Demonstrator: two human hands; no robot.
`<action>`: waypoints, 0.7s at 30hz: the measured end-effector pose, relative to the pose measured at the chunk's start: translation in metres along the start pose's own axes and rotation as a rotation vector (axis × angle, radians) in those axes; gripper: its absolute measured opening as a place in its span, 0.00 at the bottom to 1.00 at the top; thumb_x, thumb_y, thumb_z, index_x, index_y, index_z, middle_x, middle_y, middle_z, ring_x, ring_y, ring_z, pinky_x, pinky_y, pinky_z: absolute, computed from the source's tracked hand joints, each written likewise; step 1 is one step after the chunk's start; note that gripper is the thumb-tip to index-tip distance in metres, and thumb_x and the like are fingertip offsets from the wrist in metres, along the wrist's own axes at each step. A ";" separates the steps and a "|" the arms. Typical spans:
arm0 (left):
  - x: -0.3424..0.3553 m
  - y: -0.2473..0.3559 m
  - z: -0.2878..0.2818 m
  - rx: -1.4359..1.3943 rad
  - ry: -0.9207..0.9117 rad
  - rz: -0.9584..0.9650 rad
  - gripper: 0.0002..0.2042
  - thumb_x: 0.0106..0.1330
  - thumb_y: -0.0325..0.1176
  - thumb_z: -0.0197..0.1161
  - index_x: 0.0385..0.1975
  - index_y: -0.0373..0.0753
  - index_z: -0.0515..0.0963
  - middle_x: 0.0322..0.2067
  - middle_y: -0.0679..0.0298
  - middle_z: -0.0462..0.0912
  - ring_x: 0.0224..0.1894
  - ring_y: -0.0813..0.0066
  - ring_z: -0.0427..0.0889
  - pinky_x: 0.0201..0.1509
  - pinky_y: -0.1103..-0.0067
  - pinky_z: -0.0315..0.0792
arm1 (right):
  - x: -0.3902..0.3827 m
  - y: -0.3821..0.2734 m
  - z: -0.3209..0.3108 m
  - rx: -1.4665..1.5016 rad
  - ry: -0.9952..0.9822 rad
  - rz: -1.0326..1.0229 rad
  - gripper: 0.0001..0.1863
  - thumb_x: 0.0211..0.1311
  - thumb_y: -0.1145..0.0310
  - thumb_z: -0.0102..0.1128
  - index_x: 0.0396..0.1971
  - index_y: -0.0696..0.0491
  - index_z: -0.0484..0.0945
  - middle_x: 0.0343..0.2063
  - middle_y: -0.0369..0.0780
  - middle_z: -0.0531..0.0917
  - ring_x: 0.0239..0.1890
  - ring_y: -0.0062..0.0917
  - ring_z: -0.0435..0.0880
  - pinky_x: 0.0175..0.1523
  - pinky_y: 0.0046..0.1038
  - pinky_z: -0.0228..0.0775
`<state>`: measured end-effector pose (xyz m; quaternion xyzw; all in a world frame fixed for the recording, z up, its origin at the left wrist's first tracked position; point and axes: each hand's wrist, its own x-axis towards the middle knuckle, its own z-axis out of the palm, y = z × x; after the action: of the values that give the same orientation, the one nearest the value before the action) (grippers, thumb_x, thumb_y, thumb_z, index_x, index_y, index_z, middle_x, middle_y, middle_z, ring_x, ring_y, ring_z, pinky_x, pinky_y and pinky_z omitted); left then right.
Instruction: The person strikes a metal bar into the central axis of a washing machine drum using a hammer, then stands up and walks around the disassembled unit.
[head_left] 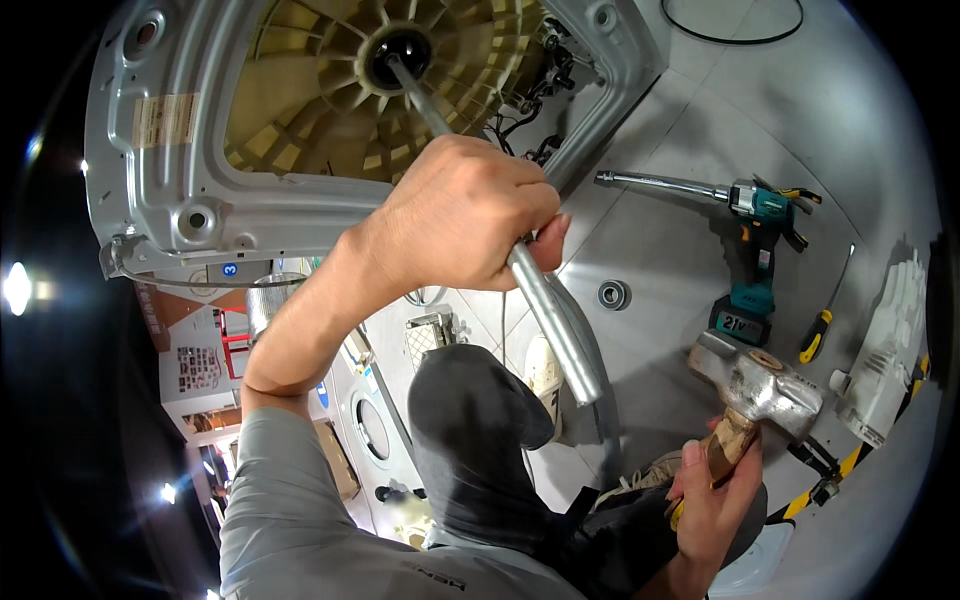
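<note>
My left hand [480, 215] is wrapped round a long grey metal rod [562, 335]. The rod's far end sits in the dark round hub opening [397, 62] at the middle of a ribbed yellowish plastic tub [305, 125]. Around the tub is the grey metal panel [210, 180] of a washing machine body. Toward me, the rod's blunt end sticks out past my fist. Lower right, my right hand [722, 500] grips the wooden handle of a sledgehammer [757, 378]. The steel hammer head is raised off the floor, apart from the rod.
On the grey tiled floor to the right lie a ring bearing [613, 294], a teal cordless impact wrench [755, 250] with a long extension, and a yellow-black screwdriver [820, 325]. A white plastic part [885, 360] is at the far right. Wiring [555, 75] hangs beside the tub.
</note>
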<state>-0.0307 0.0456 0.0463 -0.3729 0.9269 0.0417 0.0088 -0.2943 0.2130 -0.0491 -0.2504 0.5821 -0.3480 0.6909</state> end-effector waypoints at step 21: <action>0.012 -0.055 -0.005 -0.023 0.040 -0.080 0.13 0.55 0.33 0.56 0.11 0.34 0.69 0.11 0.53 0.64 0.17 0.52 0.66 0.21 0.66 0.59 | 0.009 -0.074 0.077 0.401 0.124 -0.200 0.13 0.57 0.75 0.57 0.40 0.60 0.67 0.22 0.36 0.72 0.11 0.15 0.65 0.17 0.19 0.59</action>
<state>-0.0015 -0.0028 0.0470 -0.4107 0.9106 0.0445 -0.0125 -0.2322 0.1545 0.0158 -0.1429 0.5147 -0.5382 0.6519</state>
